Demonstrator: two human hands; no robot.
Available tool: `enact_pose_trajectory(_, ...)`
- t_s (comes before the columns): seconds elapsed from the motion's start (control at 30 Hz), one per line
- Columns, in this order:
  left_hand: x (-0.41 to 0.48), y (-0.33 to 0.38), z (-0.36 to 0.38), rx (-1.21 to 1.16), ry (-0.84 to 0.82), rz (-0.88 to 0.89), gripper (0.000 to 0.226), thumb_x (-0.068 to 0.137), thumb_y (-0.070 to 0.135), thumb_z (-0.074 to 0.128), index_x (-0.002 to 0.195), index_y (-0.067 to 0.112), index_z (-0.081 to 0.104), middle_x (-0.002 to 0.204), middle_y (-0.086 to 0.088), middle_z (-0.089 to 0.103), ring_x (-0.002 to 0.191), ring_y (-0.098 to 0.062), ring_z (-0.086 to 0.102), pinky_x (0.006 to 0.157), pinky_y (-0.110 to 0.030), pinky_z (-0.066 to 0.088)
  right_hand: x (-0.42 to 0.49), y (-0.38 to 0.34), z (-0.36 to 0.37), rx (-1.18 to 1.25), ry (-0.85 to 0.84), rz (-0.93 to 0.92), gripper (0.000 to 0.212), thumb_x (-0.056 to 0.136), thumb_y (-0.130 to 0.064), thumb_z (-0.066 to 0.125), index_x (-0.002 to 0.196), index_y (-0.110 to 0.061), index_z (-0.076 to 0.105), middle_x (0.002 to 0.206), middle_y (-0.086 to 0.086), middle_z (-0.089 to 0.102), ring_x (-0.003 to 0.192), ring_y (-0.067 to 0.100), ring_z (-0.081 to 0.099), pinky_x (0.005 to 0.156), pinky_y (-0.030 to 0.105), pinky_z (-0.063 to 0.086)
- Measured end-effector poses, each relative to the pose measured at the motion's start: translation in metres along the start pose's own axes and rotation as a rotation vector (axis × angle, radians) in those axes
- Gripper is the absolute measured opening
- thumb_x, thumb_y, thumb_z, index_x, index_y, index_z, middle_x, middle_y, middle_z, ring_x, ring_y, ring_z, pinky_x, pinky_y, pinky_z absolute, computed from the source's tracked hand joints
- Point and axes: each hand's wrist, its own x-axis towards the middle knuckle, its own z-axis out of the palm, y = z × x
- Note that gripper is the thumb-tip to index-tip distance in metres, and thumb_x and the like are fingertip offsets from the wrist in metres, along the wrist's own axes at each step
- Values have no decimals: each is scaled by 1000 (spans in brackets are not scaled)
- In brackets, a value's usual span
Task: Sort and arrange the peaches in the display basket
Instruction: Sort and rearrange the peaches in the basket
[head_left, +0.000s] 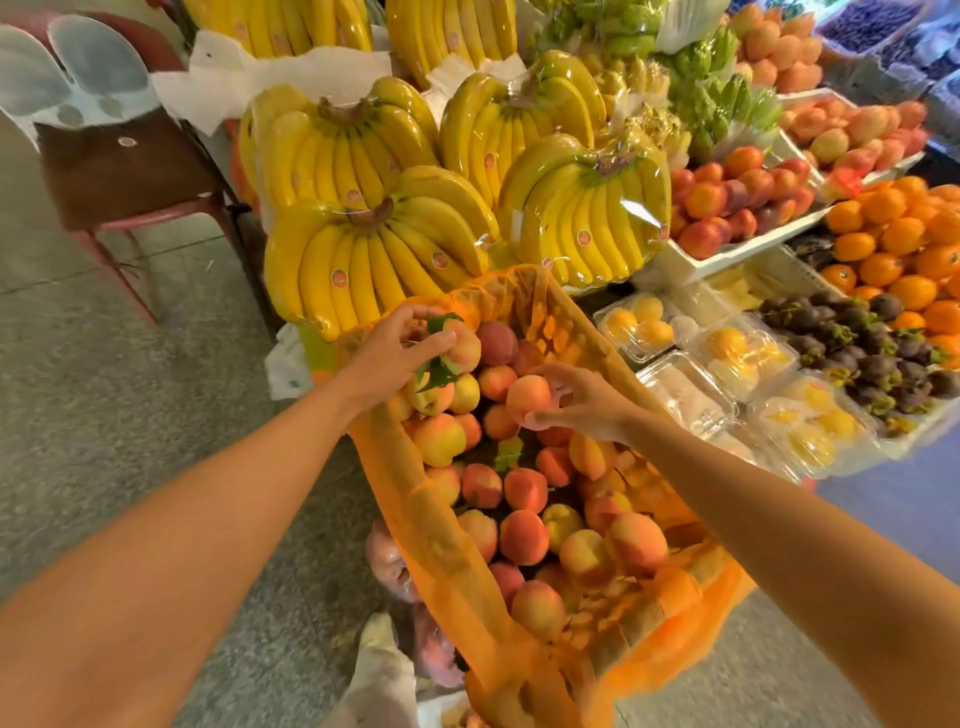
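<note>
peaches (524, 535) fill the orange-lined display basket (441, 540), heaped pink, red and yellow. the left grip (400, 345) curls round a leafy peach (460, 348) at the basket's far left corner; green leaves (439, 371) stick out above and below that grip. the right grip (582, 400) pinches a rosy peach (527, 397) just above the heap, near the middle of the far end. wrapped bananas (363, 260) stand just behind the basket.

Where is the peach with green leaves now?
In the head view, the leafy peach is held by the left hand at the far left end of the basket, below the bananas; the right hand holds a plain peach beside it.
</note>
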Motion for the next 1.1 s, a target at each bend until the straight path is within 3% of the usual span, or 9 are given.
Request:
enact_pose_trajectory(0.23,-5,-22,-8,7,34,16,36,88,37,66,118,22,57,123,0,60,115,-15,57,94,-31,49,20,20,40,-323,-94,93,72,79,-41,76,140,-23,43,135,5,52,121,24,50,97,33,43)
enact_pose_trajectory(0.53,-9,-21,-11,-49,15,16,32,91,28,63,121,19,56,116,2,61,108,-9,57,81,-14,49,32,33,56,-431,-165,90,75,81,-41,73,144,-22,38,136,9,47,121,26,47,97,35,43)
enact_pose_trajectory(0.7,-8,-22,-11,-69,3,9,33,91,29,63,121,18,56,118,-2,62,110,-14,58,88,-22,50,31,35,54,-512,-150,28,73,81,-44,72,141,-20,39,134,7,51,119,25,48,97,35,43)
enact_pose_trajectory(0.9,-7,-22,-11,-36,-3,-3,35,89,35,64,121,22,56,123,2,59,114,-11,55,94,-27,47,25,33,49,-695,-111,-3,68,84,-48,63,142,-22,40,140,6,44,131,27,37,108,44,28)
enact_pose_trajectory(1.0,-8,-20,-9,-36,-12,4,35,89,33,64,121,21,57,122,1,59,113,-11,55,92,-24,47,25,28,48,-576,-101,-31,75,80,-53,61,145,-24,37,142,5,43,131,25,38,109,44,29)
enact_pose_trajectory(1.1,-7,-18,-4,-4,-60,-23,38,89,32,65,123,18,56,121,-2,59,110,-11,56,88,-22,47,24,3,37,-84,37,-82,72,80,-54,68,142,-29,41,139,-2,48,121,15,51,101,35,43)
